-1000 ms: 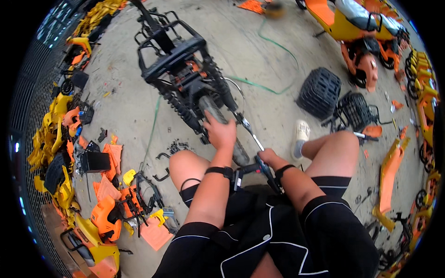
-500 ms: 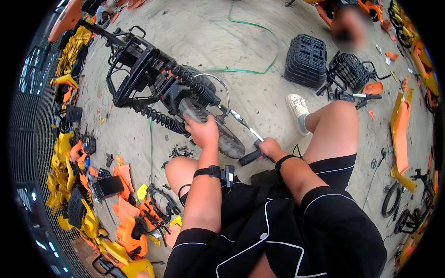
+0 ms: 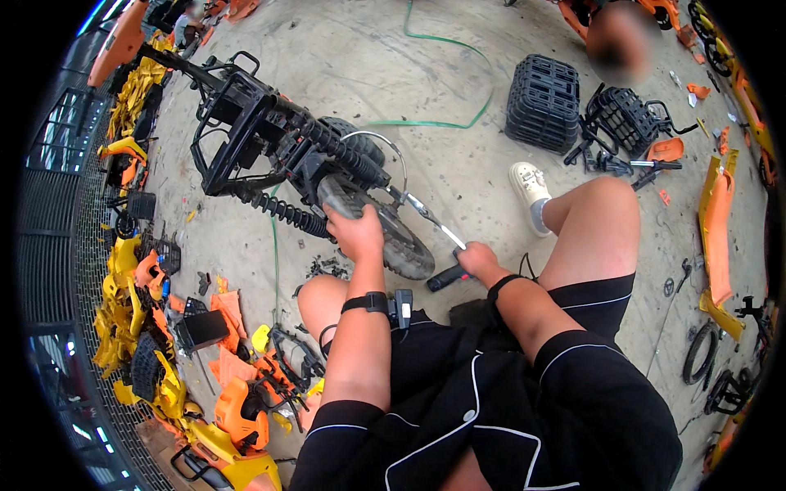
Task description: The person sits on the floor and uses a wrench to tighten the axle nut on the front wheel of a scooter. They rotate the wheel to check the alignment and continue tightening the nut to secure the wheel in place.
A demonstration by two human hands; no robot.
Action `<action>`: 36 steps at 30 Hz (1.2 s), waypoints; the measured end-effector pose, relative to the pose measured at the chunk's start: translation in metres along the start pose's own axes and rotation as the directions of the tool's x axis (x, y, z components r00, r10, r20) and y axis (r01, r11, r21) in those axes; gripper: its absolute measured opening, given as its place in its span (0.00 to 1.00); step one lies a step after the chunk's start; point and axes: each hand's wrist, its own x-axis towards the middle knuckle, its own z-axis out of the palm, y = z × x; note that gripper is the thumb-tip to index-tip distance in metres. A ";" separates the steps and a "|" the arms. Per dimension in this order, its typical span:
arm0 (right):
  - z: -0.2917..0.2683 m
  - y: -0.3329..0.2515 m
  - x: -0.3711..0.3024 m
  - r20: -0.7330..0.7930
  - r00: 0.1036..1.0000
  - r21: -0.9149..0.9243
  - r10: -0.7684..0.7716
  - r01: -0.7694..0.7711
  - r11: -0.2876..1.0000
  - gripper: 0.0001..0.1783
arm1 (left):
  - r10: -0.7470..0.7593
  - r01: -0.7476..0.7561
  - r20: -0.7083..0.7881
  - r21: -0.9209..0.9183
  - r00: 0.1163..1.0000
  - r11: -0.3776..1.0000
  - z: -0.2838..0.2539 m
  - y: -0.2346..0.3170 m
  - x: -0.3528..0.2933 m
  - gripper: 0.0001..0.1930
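Observation:
A stripped black bike frame (image 3: 246, 135) lies tilted on the floor, its rear wheel toward me. My left hand (image 3: 358, 233) grips the worn black tyre (image 3: 407, 258), fingers curled over its tread. My right hand (image 3: 481, 260) is closed round the near end of a silver wrench (image 3: 449, 232), whose far end meets the wheel's axle area; the exact contact is too small to make out. Against that hand sits a black tool body (image 3: 447, 277) with a red spot; whether it is part of the wrench I cannot tell. A coil-spring shock absorber (image 3: 286, 211) runs beside the wheel.
Black crates (image 3: 541, 104) and a black basket (image 3: 626, 119) stand at the far right. Orange and yellow body panels (image 3: 241, 413) pile up on the left; a long orange panel (image 3: 717, 237) lies right. A green hose (image 3: 458, 125) crosses the floor. Another person (image 3: 624, 41) is at the top right.
The view has shifted slightly. Both hands keep their holds on the tyre and the wrench, with hardly any visible movement.

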 end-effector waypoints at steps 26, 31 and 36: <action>0.063 0.013 0.030 -0.035 0.997 0.173 -0.069 0.074 0.982 0.21 | 0.032 -0.035 -0.039 -0.075 0.999 0.997 0.004 -0.006 0.009 0.47; 0.052 -0.016 -0.005 -0.065 0.996 0.112 -0.066 0.073 0.991 0.23 | 0.028 -0.031 -0.072 -0.043 0.997 0.999 -0.003 -0.012 0.003 0.46; 0.054 -0.002 0.013 -0.093 0.991 0.098 -0.098 0.107 0.989 0.21 | -0.056 0.058 0.027 -0.071 0.998 0.996 -0.012 0.003 0.000 0.47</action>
